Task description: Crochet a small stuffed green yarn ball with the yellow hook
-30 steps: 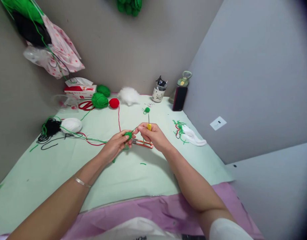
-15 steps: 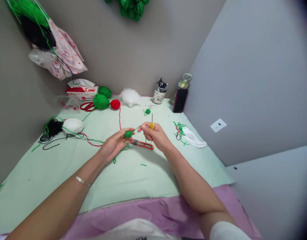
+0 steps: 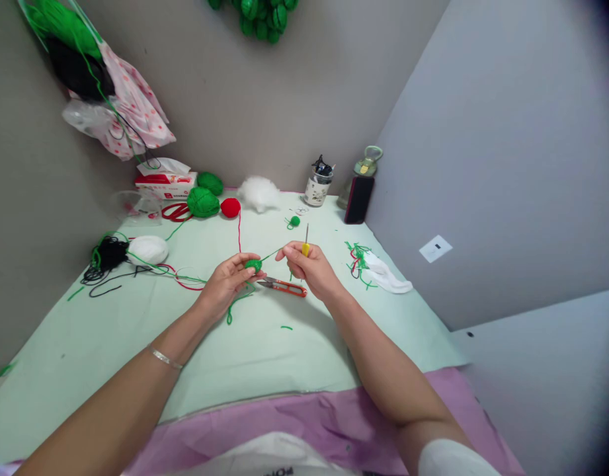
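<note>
My left hand [image 3: 228, 281] pinches a small green crocheted piece [image 3: 253, 265] between thumb and fingers above the pale green table cover [image 3: 264, 350]. A green strand [image 3: 272, 254] runs from the piece to my right hand [image 3: 309, 268]. That hand is closed on a crochet hook with a yellow handle [image 3: 306, 248], its metal tip pointing up and away. Orange thread snips [image 3: 284, 286] lie on the cover just below and between both hands. A loose green yarn tail [image 3: 235, 305] hangs under my left hand.
At the back stand green yarn balls [image 3: 203, 201], a red ball [image 3: 230, 207], white stuffing [image 3: 258, 192], a tissue box [image 3: 162, 180], a jar [image 3: 317, 186] and a dark phone [image 3: 358, 199]. White yarn [image 3: 147, 250] and black yarn [image 3: 106, 254] lie left, yarn scraps [image 3: 361, 260] right.
Both hands have drawn slightly apart, stretching the green strand between the piece and the hook. The view has shifted a little, and the snips stay on the cover.
</note>
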